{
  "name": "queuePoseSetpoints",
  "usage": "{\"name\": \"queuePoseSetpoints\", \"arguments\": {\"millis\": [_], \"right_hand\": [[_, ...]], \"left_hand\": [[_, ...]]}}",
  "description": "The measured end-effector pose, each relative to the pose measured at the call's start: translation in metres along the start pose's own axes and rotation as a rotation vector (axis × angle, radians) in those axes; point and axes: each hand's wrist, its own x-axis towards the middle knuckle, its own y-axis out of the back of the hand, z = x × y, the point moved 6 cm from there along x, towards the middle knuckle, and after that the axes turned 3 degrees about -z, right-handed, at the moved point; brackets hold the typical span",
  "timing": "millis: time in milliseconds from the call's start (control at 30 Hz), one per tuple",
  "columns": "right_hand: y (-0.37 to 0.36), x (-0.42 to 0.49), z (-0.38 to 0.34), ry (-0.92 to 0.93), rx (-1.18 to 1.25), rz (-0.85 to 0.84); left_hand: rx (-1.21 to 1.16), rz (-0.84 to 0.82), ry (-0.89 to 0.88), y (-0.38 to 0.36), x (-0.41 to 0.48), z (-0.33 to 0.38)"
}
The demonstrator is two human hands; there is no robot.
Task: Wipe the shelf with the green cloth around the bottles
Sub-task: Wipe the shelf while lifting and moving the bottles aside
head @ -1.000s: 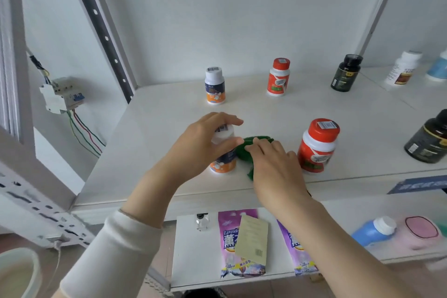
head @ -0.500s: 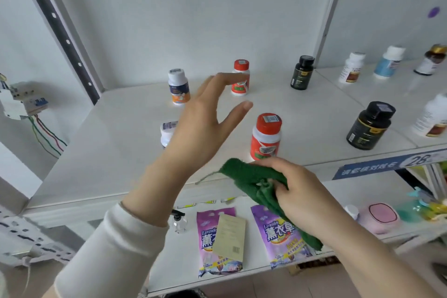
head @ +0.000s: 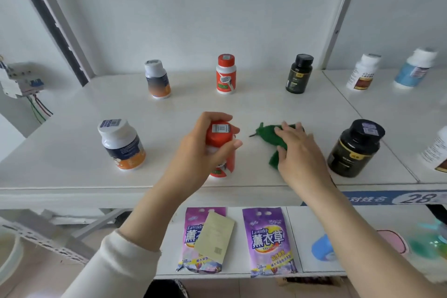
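Note:
On the white shelf (head: 72, 152) my left hand (head: 200, 152) grips the front red-capped bottle (head: 221, 135) round its cap and neck. To its right my right hand (head: 297, 152) presses the crumpled green cloth (head: 268, 132) flat against the shelf with straight fingers. A white-capped bottle with a blue and orange label (head: 122, 144) stands at the front left. A black bottle (head: 354, 147) stands at the front right, close to the cloth. Three more bottles stand in the back row: a white-capped bottle (head: 157, 78), a red-capped bottle (head: 226, 74) and a black bottle (head: 299, 74).
The neighbouring shelf section at right holds a white bottle (head: 362, 72) and a blue bottle (head: 414, 70). Below, a lower shelf (head: 314, 225) carries two purple lavender bags (head: 269, 241) and a blue bottle (head: 323, 248). A breaker box (head: 19, 80) hangs at left.
My left hand, raised and open before, came down and took hold of the red-capped bottle. My right hand carried the cloth from the shelf's front edge onto the surface to the right of that bottle.

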Motion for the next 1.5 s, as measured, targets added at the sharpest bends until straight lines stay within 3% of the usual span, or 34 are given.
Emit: {"name": "queuePoseSetpoints", "arguments": {"millis": [167,300,400,567,733,1000,1100,1267,1367,1500], "right_hand": [[-0.016,-0.007,-0.028,0.214,0.087,-0.185],[-0.02,-0.036,-0.039,0.331,0.137,-0.197],[-0.022,-0.008,-0.03,0.243,0.118,-0.19],[-0.022,0.106,-0.001,-0.059,-0.003,-0.075],[-0.035,0.155,-0.01,-0.029,-0.009,-0.118],[-0.03,0.012,-0.048,0.415,0.163,-0.316],[-0.023,0.026,-0.038,0.358,0.237,-0.381],[-0.037,0.09,-0.032,0.103,0.069,-0.222],[-0.051,0.068,-0.059,0.208,0.057,-0.289],[-0.042,-0.02,-0.072,0.39,0.133,-0.173]], "left_hand": [[0.012,0.017,0.009,0.001,0.004,-0.003],[-0.019,0.036,-0.013,0.008,0.012,-0.003],[-0.06,0.035,-0.013,0.011,0.018,-0.004],[-0.094,0.056,-0.001,0.018,0.029,-0.015],[-0.135,0.112,-0.018,0.03,0.039,-0.02],[-0.149,0.154,-0.059,0.039,0.043,-0.017],[-0.139,0.129,-0.058,0.038,0.038,-0.016],[-0.111,0.133,-0.06,0.037,0.03,-0.014],[-0.098,0.145,-0.063,0.039,0.026,-0.012],[-0.089,0.14,-0.106,0.042,0.022,-0.007]]}}
